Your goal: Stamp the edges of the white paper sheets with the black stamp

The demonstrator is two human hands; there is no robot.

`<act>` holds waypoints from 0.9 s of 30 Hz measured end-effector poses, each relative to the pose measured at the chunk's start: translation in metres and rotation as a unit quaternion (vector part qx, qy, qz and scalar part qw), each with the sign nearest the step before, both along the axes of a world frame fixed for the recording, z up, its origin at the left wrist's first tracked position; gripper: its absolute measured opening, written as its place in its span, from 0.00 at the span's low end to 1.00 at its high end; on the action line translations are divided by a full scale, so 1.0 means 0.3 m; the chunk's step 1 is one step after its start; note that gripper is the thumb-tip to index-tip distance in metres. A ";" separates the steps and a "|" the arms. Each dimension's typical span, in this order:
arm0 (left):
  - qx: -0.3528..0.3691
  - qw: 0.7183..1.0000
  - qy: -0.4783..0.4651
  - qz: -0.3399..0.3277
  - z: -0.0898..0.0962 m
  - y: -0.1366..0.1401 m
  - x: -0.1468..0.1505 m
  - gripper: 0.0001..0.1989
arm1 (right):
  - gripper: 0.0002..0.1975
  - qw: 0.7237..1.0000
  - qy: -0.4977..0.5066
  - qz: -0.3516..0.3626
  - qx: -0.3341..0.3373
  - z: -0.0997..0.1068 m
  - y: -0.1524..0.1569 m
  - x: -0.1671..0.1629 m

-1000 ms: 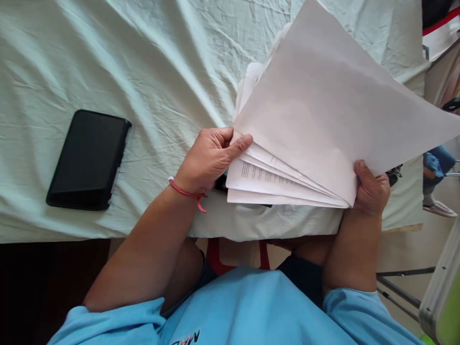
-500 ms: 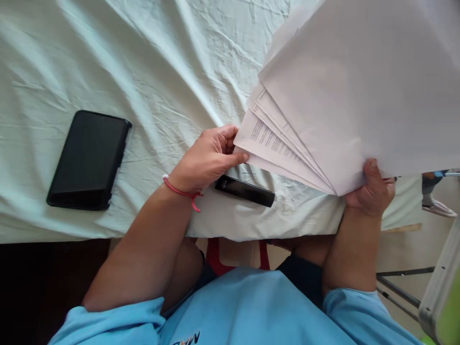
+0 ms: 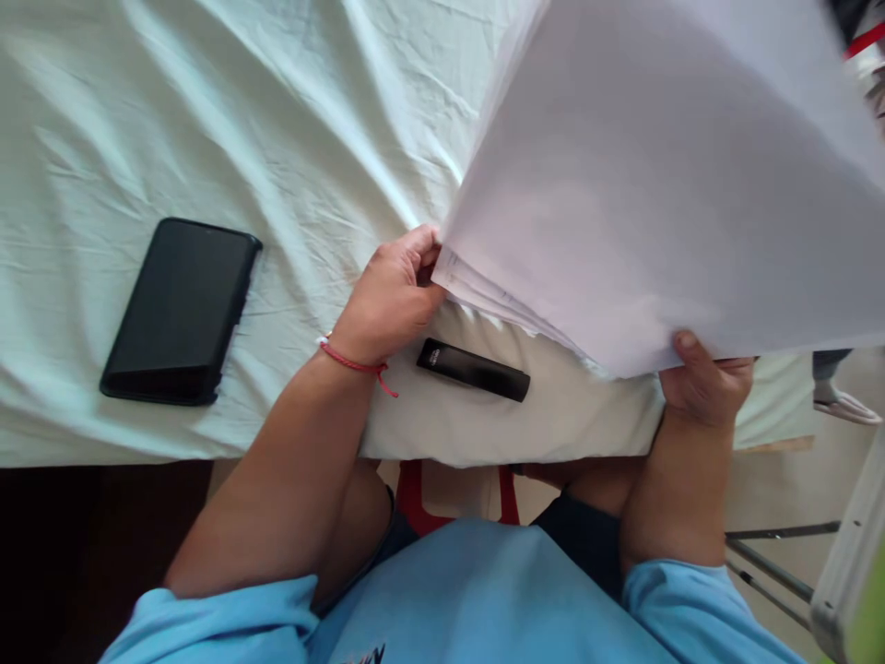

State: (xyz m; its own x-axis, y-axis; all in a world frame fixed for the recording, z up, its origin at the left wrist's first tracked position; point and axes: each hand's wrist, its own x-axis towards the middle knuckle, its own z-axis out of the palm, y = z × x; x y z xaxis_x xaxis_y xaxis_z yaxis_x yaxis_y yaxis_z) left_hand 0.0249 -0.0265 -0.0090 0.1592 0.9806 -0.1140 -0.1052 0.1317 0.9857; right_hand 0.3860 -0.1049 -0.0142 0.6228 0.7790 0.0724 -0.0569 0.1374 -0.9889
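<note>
A stack of white paper sheets (image 3: 643, 194) is held up over the right part of the cloth, its top face blank. My right hand (image 3: 709, 378) is closed on the near edge of the stack, thumb on top and fingers hidden beneath. At the left corner, my left hand (image 3: 397, 290) is closed on the sheets, its fingertips partly hidden behind them. Slightly fanned lower sheets show along that corner. Just below the papers lies a small black stapler-like bar (image 3: 474, 369) with pale lettering at its left end, touched by neither hand.
A black phone in a case (image 3: 183, 314) lies on the pale green cloth (image 3: 311, 166) at the left. The table's front edge runs just before my body. A metal-framed object (image 3: 847, 553) stands at the lower right.
The fanned sheets have come together, and the top sheets now cover the printed ones. My left hand has shifted slightly left and up, still gripping the corner.
</note>
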 end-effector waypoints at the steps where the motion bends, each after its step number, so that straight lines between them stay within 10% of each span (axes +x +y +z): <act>1: 0.004 1.000 0.000 -0.011 -0.002 0.001 -0.003 0.10 | 0.35 1.000 -0.005 0.001 0.000 -0.001 0.000 0.001; 18: 0.115 0.990 -0.011 0.081 -0.003 -0.017 -0.007 0.19 | 0.39 0.999 0.011 -0.021 0.047 0.004 0.005 0.000; 27: 0.037 0.998 -0.050 -0.010 0.045 -0.021 0.010 0.24 | 0.42 0.999 -0.033 -0.007 -0.015 -0.008 -0.008 0.009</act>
State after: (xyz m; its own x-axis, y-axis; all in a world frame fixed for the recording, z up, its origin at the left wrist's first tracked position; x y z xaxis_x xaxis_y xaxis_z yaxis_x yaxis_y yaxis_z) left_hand 0.0279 -0.0329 0.0044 0.1855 0.9823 -0.0243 -0.2020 0.0623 0.9774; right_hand 0.3886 -0.1073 -0.0166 0.6290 0.7722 0.0900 0.0095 0.1080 -0.9941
